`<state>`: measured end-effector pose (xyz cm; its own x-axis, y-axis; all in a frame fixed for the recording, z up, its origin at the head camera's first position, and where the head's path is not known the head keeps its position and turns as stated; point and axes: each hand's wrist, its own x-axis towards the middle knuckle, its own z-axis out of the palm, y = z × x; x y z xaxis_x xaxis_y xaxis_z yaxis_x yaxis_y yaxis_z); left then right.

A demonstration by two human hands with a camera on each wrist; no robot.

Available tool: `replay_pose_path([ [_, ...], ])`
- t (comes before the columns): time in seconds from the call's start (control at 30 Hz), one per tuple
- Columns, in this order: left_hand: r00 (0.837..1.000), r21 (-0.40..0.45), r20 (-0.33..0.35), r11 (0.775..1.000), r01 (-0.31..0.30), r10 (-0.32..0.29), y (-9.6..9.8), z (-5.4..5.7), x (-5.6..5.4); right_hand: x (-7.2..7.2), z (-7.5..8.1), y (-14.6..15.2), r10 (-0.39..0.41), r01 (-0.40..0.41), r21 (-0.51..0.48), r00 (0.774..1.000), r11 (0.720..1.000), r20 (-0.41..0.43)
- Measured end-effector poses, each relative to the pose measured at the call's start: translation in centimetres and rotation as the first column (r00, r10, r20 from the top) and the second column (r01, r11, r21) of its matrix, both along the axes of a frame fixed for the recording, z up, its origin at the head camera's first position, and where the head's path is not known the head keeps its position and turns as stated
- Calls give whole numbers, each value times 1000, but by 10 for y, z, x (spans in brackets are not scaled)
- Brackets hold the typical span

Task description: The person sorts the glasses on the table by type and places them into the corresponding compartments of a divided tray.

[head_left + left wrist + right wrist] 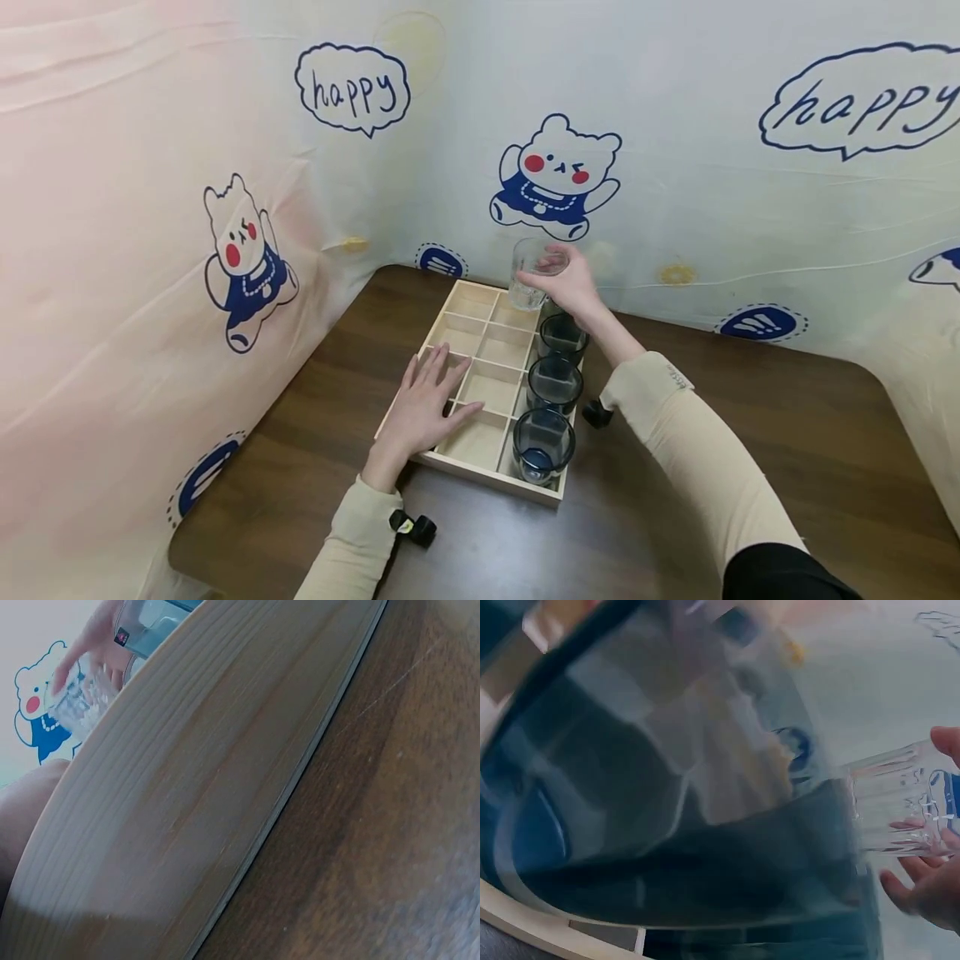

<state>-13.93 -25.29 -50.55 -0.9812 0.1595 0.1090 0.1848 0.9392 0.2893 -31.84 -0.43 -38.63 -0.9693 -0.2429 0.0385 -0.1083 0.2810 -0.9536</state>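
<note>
My right hand (572, 283) grips a clear drinking glass (527, 262), held up at the far end of a pale wooden divided tray (487, 481). In the right wrist view, fingers and thumb are around the ribbed clear glass (896, 802). Dark tinted glasses (544, 446) stand in a row along the tray's right column; the farthest part of that row is partly hidden by the right hand. My left hand (423, 412) rests with spread fingers on the tray's left side. In the left wrist view, the tray's wooden side wall (195, 765) fills the middle.
The tray lies on a dark brown wooden table (720, 417). A pale printed cloth (675, 200) with bear drawings hangs behind the table and at its left. A small black device (596, 414) is by the right wrist, another (422, 531) by the left.
</note>
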Motion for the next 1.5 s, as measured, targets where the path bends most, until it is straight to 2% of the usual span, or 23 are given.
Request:
replay_pose_path([
  [0.13, 1000, 3, -6, 1000, 3, -3, 2, -1, 0, -6, -14, -7, 29, -15, 126, 994, 992, -109],
  [0.37, 1000, -4, 19, 1000, 4, -4, 3, 0, 1, -10, -31, -12, 70, -42, 226, 991, 973, -117],
  [0.57, 1000, -11, 16, 1000, -6, 7, -1, 1, 2, -10, -37, -17, 120, -73, 279, 980, 958, -157],
  [0.8, 1000, -14, 16, 1000, -12, 12, -1, 0, 1, -8, -38, -15, 189, -104, 389, 964, 915, -187],
  [1.1, 1000, -10, -1, 1000, 0, 0, 0, 2, 1, -8, -44, -16, 173, -37, 436, 945, 899, -276],
  [1.23, 1000, -22, 20, 1000, 1, -1, 0, 1, 1, -9, -46, -16, 203, -34, 511, 939, 859, -278],
  [1.33, 1000, -22, 23, 1000, 3, -3, 1, 1, 0, -10, -46, -17, 239, -41, 584, 934, 811, -266],
  [1.5, 1000, -6, -8, 1000, 4, -4, 0, 1, 1, -11, -43, -22, 278, -34, 672, 925, 740, -258],
])
